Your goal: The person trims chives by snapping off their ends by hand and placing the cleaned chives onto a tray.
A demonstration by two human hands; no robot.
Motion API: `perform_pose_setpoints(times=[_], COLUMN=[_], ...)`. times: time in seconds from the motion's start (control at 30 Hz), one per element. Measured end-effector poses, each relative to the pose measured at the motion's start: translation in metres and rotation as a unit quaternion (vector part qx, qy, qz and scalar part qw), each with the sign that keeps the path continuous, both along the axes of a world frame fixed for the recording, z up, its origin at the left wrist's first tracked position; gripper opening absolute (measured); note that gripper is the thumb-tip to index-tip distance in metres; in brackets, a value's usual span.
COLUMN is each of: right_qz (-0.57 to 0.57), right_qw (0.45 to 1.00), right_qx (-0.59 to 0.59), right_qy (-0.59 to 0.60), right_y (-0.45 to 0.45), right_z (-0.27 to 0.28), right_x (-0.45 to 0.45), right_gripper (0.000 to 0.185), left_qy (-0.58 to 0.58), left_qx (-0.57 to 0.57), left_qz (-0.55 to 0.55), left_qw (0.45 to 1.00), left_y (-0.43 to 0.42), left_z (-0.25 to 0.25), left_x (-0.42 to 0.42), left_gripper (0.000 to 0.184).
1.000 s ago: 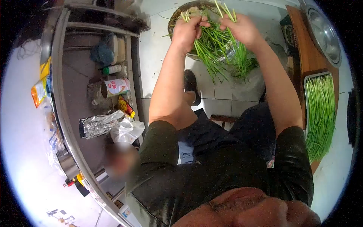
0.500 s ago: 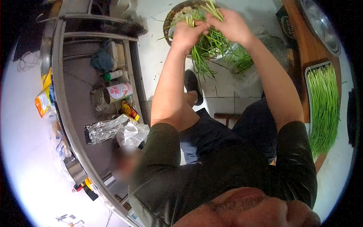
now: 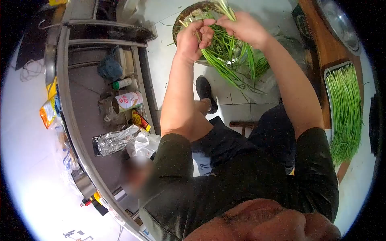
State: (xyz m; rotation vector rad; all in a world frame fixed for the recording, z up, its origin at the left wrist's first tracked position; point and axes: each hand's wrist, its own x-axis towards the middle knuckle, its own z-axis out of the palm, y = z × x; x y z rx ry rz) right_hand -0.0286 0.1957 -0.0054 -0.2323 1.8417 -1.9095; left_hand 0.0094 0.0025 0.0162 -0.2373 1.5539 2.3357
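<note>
My left hand (image 3: 193, 41) is closed around a few garlic chives (image 3: 220, 67), their pale ends poking out above the fingers and the green leaves trailing down to the right. A thicker bunch of chives (image 3: 226, 11) is gripped in my right hand (image 3: 248, 30), with its white stem ends up and its leaves hanging below. The fingertips of both hands are close together; whether they touch is hard to tell. Under them stands a round brown basket (image 3: 175, 32) with pale scraps and loose greens in it, partly hidden by my hands.
On the right, a metal tray (image 3: 327, 86) of neatly lined-up chives (image 3: 346, 114) rests on a wooden surface (image 3: 321, 44), near a metal basin (image 3: 341, 24). A clear plastic bag (image 3: 281, 52) lies beside the basket. Left is a shelf (image 3: 86, 104) with a can (image 3: 129, 100) and bags.
My left hand has moved slightly left and down, away from the right one. The chives in it now stretch out diagonally. My right hand keeps its bunch in nearly the same place.
</note>
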Motion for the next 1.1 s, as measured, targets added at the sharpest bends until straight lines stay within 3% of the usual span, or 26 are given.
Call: perform_pose_setpoints(times=[0.27, 0.47, 0.57, 0.67, 0.77, 0.87, 0.97, 1.1], right_qz=[0.043, 0.018, -0.029, -0.032, -0.010, 0.016, -0.015, 0.019], right_qw=[0.995, 0.999, 0.999, 0.998, 0.996, 0.997, 0.998, 0.999], right_qx=[-0.088, 0.006, -0.022, -0.048, -0.082, -0.007, -0.048, -0.045], right_qy=[0.005, 0.034, 0.008, -0.014, 0.043, 0.073, 0.045, 0.007], right_y=[-0.005, -0.006, -0.005, -0.004, -0.008, -0.014, -0.013, -0.002], right_z=[0.009, -0.006, -0.006, 0.001, 0.020, 0.006, -0.006, 0.009], right_x=[0.011, 0.003, 0.001, 0.001, 0.014, 0.012, 0.006, 0.004], right_gripper=[0.023, 0.024, 0.027, 0.026, 0.024, 0.024, 0.025, 0.024], left_qy=[0.020, 0.008, 0.009, 0.015, 0.014, -0.014, -0.034, 0.022], left_qx=[0.014, 0.063, 0.156, 0.173, 0.234, 0.246, 0.256, 0.055], left_qz=[-0.058, -0.023, -0.052, -0.058, -0.100, -0.090, -0.066, 0.023], left_qw=[0.998, 0.998, 0.986, 0.983, 0.967, 0.965, 0.964, 0.998], left_y=[0.004, -0.002, -0.014, -0.014, -0.015, -0.008, -0.007, 0.000], left_z=[0.000, -0.004, -0.008, -0.010, -0.016, -0.011, -0.009, 0.002], left_x=[0.002, 0.000, -0.002, -0.001, -0.004, -0.002, -0.002, 0.002], left_gripper=[0.041, 0.040, 0.040, 0.040, 0.040, 0.040, 0.037, 0.032])
